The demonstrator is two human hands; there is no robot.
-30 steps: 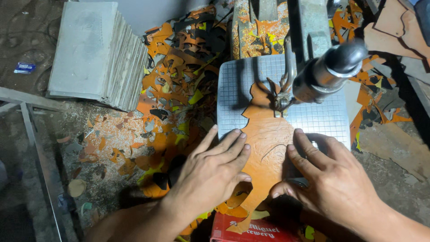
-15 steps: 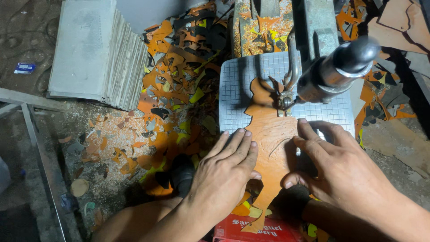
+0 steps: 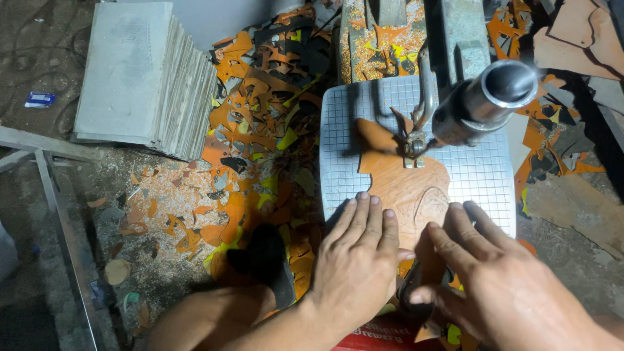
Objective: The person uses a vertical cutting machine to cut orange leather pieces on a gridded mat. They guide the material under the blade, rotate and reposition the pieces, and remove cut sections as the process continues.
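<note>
An orange wooden cut-out (image 3: 406, 185) lies flat on the gridded metal saw table (image 3: 344, 162), its upper edge at the thin saw blade (image 3: 414, 151) under the metal arm (image 3: 484, 104). My left hand (image 3: 361, 257) presses flat on the cut-out's lower left part, fingers together. My right hand (image 3: 494, 273) presses on its lower right part, fingers spread, thumb curled near the table's front edge. The bottom of the cut-out is hidden beneath both hands.
A stack of grey boards (image 3: 140, 78) sits on the floor at upper left. Orange, black and yellow offcuts (image 3: 253, 130) litter the ground left of the saw. A metal frame bar (image 3: 55, 195) runs along the left. More brown offcuts (image 3: 572, 39) lie upper right.
The cut-out has been turned and pushed up into the blade, and both hands have shifted with it. The view has tilted slightly.
</note>
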